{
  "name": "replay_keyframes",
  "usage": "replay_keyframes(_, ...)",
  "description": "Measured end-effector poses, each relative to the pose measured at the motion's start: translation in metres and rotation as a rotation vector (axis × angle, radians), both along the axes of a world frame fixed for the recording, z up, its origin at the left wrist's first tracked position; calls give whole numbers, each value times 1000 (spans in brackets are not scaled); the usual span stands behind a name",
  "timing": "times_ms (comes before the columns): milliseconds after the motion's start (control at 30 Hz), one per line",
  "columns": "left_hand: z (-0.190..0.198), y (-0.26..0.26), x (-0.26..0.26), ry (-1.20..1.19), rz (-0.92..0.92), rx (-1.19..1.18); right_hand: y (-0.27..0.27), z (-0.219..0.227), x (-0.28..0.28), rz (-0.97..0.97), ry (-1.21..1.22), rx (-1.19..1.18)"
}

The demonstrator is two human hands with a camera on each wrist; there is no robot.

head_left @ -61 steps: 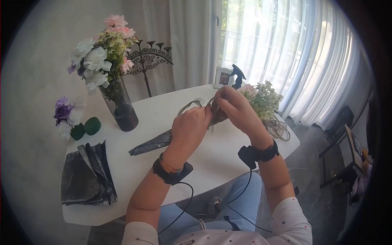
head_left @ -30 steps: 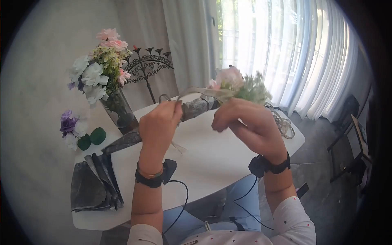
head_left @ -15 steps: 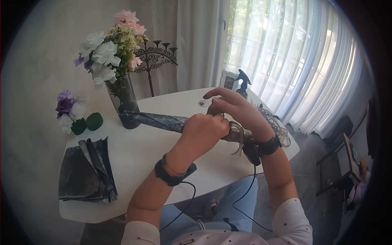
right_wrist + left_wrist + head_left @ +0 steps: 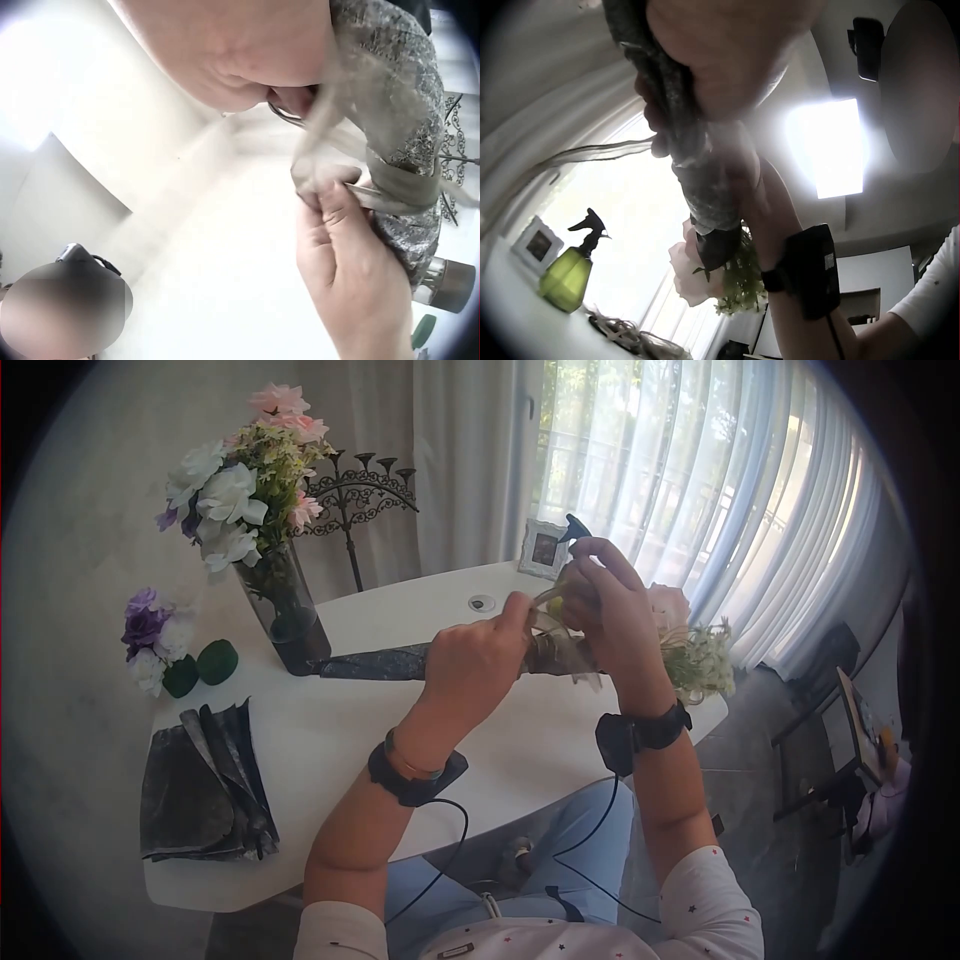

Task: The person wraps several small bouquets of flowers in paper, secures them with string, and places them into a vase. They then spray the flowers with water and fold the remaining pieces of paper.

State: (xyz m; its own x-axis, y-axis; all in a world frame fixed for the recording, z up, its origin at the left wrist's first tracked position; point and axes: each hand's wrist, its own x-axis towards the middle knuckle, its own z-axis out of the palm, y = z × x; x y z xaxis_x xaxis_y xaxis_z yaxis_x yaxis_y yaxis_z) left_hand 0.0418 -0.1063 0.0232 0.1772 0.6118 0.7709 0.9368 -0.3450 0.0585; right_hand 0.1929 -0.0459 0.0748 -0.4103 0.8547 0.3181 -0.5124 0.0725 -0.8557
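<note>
A bouquet wrapped in dark grey mottled paper point(image 4: 375, 664) lies across my hands over the white table point(image 4: 480, 770). Its pink rose point(image 4: 668, 607) and pale green sprigs point(image 4: 705, 660) stick out to the right. A sheer beige ribbon point(image 4: 409, 187) runs round the wrap. My left hand point(image 4: 475, 660) pinches the ribbon between thumb and forefinger, close beside the wrap, as the right wrist view shows. Bent fingers of my right hand point(image 4: 620, 610) hold another stretch of ribbon just above the bouquet. The right fingertips are partly hidden.
At the back left stand a vase of flowers point(image 4: 290, 610) and a black candelabrum point(image 4: 355, 500). Folded dark sheets point(image 4: 200, 790) and purple-white flowers point(image 4: 150, 625) lie at the left. A picture frame point(image 4: 542, 550), a green spray bottle point(image 4: 566, 277) and coiled ribbon point(image 4: 634, 334) are beyond the hands.
The bouquet has turned and shifted between the hands. Half a second ago the right fingers were spread above it; now they hold ribbon, and the left hand has moved from the wrap to the ribbon.
</note>
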Motion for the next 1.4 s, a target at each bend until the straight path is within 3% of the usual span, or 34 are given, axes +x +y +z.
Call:
replay_keyframes(67,0,2,-1,-311,143,-208,-14,6,2,5,68,33)
replay_keyframes(100,-2,5,-6,-306,140,-213,-24,8,3,18,106,67)
replay_keyframes(167,-8,17,-20,-555,193,-242,-47,-2,-2,99,189,90)
replay_keyframes(267,-13,28,-36,-667,168,-148,-66,-19,-5,278,91,87)
replay_keyframes(300,-16,35,-53,-754,135,-115,-84,-28,-13,263,-164,141)
replay_keyframes(333,-20,42,-74,-842,103,-82,-82,-38,-15,251,-209,210)
replay_keyframes(400,-27,49,-97,-792,19,6,-70,-53,-18,82,-343,427)
replay_keyframes(467,-12,35,-99,-1095,-163,-192,-59,-55,-14,-34,-430,482)
replay_keyframes(533,4,19,-84,-1114,-182,-223,-40,-61,-13,-148,-521,540)
replay_keyframes(600,18,1,-57,-1210,-407,-402,-18,-71,-16,-336,-490,964)
replay_keyframes(633,26,-9,-45,-1198,-468,-518,-24,-61,-12,-312,-558,822)
replay_keyframes(733,10,-3,-29,-1051,-715,-671,-5,-88,-5,-338,-385,894)
replay_keyframes(767,14,-6,-26,-1051,-715,-667,4,-97,-2,-433,-570,892)
replay_keyframes(800,17,-9,-24,-1094,-713,-728,11,-104,3,-431,-570,894)
replay_keyframes(900,18,-8,-17,-1183,-683,-833,5,-90,7,-272,-576,663)
replay_keyframes(1067,1,6,-17,-1290,-721,-935,10,-93,11,-390,-511,849)
replay_keyframes(1233,-7,13,-17,-1373,-724,-890,-13,-63,30,-286,-898,828)
replay_keyframes(1400,-6,16,-19,-1366,-612,-794,-43,-26,43,-331,-756,774)
